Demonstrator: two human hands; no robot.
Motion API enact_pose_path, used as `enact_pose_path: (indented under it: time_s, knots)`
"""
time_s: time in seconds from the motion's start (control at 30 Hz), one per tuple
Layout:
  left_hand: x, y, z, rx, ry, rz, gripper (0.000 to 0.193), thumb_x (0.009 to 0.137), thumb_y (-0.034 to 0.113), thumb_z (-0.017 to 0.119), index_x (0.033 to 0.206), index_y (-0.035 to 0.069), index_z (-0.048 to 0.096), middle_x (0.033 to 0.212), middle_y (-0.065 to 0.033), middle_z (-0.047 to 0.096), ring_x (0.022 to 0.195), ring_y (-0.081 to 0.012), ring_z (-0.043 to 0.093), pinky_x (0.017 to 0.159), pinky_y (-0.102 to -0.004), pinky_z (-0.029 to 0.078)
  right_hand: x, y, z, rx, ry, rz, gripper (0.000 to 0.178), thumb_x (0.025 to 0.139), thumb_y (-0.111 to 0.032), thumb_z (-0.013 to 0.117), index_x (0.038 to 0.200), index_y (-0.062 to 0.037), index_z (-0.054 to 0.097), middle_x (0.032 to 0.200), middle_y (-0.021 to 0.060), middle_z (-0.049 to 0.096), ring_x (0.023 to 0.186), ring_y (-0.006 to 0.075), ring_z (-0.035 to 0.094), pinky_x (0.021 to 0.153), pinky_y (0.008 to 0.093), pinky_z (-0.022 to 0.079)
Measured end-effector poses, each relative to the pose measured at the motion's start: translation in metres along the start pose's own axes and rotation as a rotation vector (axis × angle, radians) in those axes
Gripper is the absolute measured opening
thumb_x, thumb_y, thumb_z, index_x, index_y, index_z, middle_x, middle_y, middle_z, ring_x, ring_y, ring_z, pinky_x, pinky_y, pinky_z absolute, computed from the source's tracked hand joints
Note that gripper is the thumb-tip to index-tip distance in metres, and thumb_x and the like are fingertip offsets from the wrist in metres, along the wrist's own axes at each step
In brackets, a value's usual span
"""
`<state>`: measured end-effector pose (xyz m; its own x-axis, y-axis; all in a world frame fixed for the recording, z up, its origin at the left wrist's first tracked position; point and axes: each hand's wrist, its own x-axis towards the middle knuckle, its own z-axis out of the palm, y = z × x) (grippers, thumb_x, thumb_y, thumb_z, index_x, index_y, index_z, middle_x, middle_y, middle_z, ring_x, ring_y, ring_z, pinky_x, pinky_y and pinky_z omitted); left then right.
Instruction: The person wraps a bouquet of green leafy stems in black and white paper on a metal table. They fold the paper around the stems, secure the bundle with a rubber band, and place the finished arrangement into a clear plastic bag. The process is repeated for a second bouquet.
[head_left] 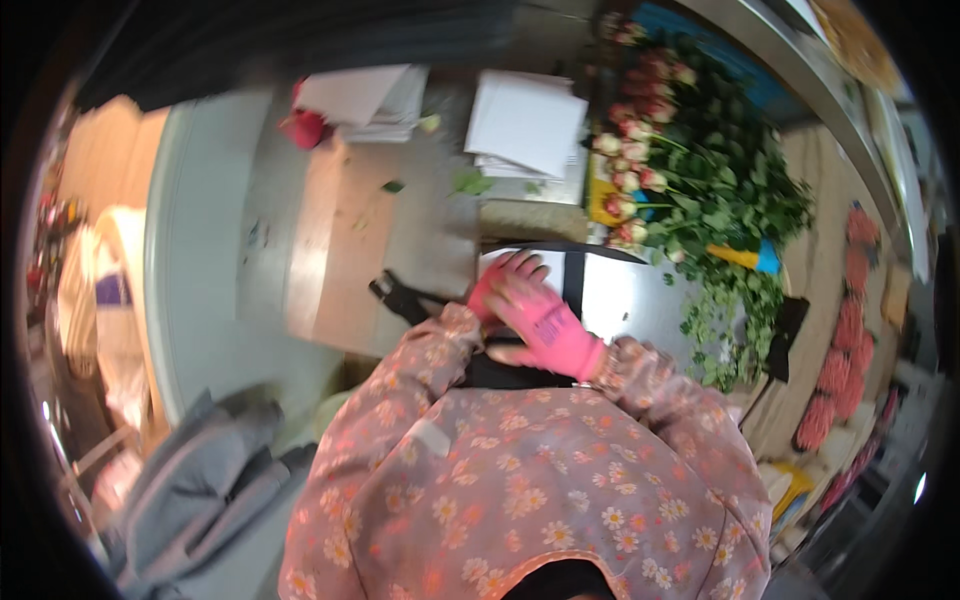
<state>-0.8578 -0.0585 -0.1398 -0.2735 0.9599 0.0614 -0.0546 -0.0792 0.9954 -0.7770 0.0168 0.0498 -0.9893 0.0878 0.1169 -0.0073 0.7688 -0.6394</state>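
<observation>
Both my hands wear pink gloves and meet in front of my body, at the near edge of the metal table point(345, 235). My right hand point(553, 330) lies across my left hand point(490, 281), its fingers stretched out flat and its thumb apart. The left hand is mostly covered; its fingers are partly hidden and blurred. I see no object in the right hand. Beneath the hands is a black item point(505, 372) against my flowered smock point(530, 470). Left of them lies a black strap-like thing point(400, 298).
Two stacks of white paper sheets point(525, 118) point(375, 100) lie at the back. A red item point(303, 128) sits beside the left stack. Loose leaves point(472, 181) are scattered about. Bunched pink-and-cream roses point(640, 150) with leafy stems point(730, 180) fill the right side. A grey garment point(205, 480) hangs at lower left.
</observation>
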Motion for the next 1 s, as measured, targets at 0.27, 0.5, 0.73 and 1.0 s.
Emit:
enact_pose_path:
  time_s: [0.27, 0.5, 0.73, 1.0]
  knots:
    - [0.026, 0.050, -0.011, 1.065, -0.251, 0.271, 0.039, 0.079, 0.021, 0.058, 0.116, 0.008, 0.056, 0.118, -0.0122, 0.054, 0.112, -0.0298, 0.049, 0.097, -0.0424, 0.037, 0.037, 0.099, -0.014, -0.140, -0.097, 0.339, 0.029, 0.088, -0.034, 0.051, 0.099, -0.0083, 0.058, 0.086, 0.0129, 0.062, 0.080, 0.0321, 0.061, 0.067, 0.0423, 0.049]
    - [0.023, 0.055, -0.013, 1.049, -0.226, 0.312, 0.039, 0.075, 0.018, 0.060, 0.112, 0.008, 0.056, 0.115, -0.0115, 0.055, 0.111, -0.0294, 0.049, 0.095, -0.0424, 0.038, -0.104, 0.211, -0.084, -0.661, -0.056, 0.913, 0.018, 0.086, -0.021, 0.049, 0.096, -0.0120, 0.060, 0.084, 0.0087, 0.065, 0.079, 0.0263, 0.063, 0.067, 0.0393, 0.051]
    - [0.027, 0.065, -0.012, 1.051, -0.250, 0.273, 0.040, 0.073, 0.017, 0.063, 0.111, 0.008, 0.056, 0.115, -0.0113, 0.054, 0.110, -0.0292, 0.049, 0.095, -0.0430, 0.039, -0.130, 0.226, -0.023, -0.810, -0.215, 0.612, 0.014, 0.076, -0.015, 0.055, 0.089, -0.0169, 0.061, 0.088, 0.0028, 0.058, 0.084, 0.0224, 0.057, 0.065, 0.0356, 0.047]
    - [0.024, 0.060, -0.012, 1.084, -0.245, 0.271, 0.040, 0.075, 0.017, 0.061, 0.113, 0.009, 0.055, 0.117, -0.0107, 0.054, 0.112, -0.0294, 0.048, 0.096, -0.0431, 0.038, -0.134, 0.129, -0.153, -0.500, 0.633, 0.444, 0.037, 0.070, 0.005, 0.057, 0.105, -0.0078, 0.059, 0.093, 0.0100, 0.062, 0.078, 0.0239, 0.059, 0.067, 0.0321, 0.051]
